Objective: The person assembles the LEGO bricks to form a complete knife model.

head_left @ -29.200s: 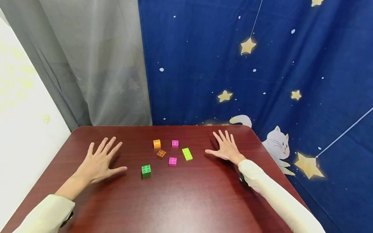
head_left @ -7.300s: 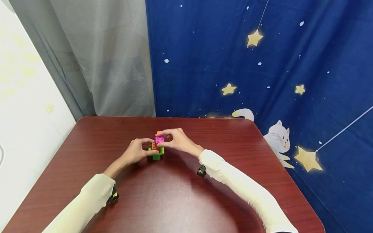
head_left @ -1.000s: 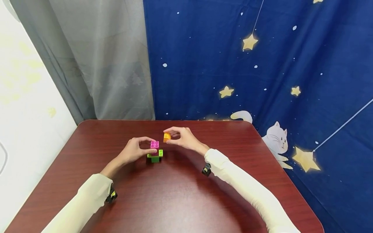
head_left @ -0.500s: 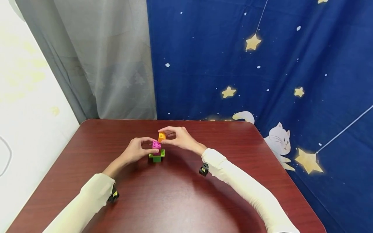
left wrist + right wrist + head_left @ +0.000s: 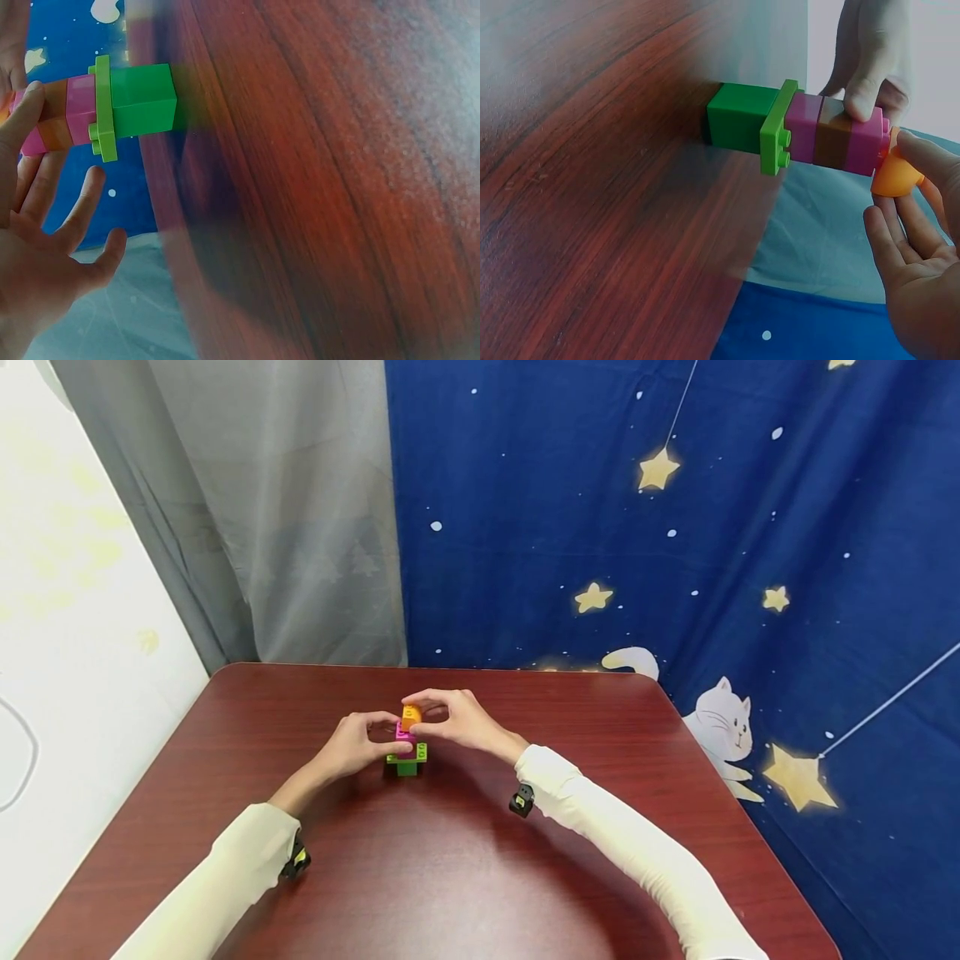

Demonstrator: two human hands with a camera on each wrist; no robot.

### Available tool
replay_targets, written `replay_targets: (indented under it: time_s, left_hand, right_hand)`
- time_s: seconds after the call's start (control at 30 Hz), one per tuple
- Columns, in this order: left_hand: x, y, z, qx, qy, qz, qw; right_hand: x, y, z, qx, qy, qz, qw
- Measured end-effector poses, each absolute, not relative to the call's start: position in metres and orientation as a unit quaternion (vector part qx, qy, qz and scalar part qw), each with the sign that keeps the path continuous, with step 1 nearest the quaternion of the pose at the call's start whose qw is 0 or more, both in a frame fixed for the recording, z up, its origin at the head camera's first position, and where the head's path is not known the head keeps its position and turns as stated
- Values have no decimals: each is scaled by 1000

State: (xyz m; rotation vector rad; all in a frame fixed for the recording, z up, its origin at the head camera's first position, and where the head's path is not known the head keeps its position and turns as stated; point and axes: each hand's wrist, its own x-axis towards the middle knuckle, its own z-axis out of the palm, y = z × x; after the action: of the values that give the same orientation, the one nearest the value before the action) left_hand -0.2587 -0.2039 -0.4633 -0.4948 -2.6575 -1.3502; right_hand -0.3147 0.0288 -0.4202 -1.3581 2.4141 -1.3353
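Observation:
A tower of toy building bricks stands on the table, its green brick (image 5: 742, 116) at the bottom. Above that come a lime-green plate (image 5: 778, 131), a pink brick (image 5: 803, 126), a brown brick (image 5: 831, 133) and a second pink brick (image 5: 865, 141). My left hand (image 5: 347, 748) grips the tower's upper part, thumb on the near side. Between thumb and fingers, my right hand (image 5: 467, 722) pinches an orange curved brick (image 5: 897, 176) at the tower's top. It sits slightly tilted against the top pink brick, whose studs still partly show.
The dark red wooden table (image 5: 465, 860) has rounded far corners. Behind it hang a grey curtain (image 5: 300, 527) and a blue curtain (image 5: 525, 485) with stars. A white surface (image 5: 82, 610) lies along the left.
Bricks that lay scattered 29.2 s ago are now stacked. Over the last second my right hand has brought the orange brick leftward onto the tower's top; my left hand keeps its grip.

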Motion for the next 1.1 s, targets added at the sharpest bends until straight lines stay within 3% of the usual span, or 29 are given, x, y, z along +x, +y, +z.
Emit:
replay_targets:
  time_s: [0.7,1.1]
  left_hand:
    - [-258,-205,-462,-161,-892,-420,57]
    - [-259,-204,-460,-170,-886,-426,60]
  right_hand:
    - [-307,24,-426,-456,787,-414,22]
    - [-305,23,-420,-469,811,-349,-27]
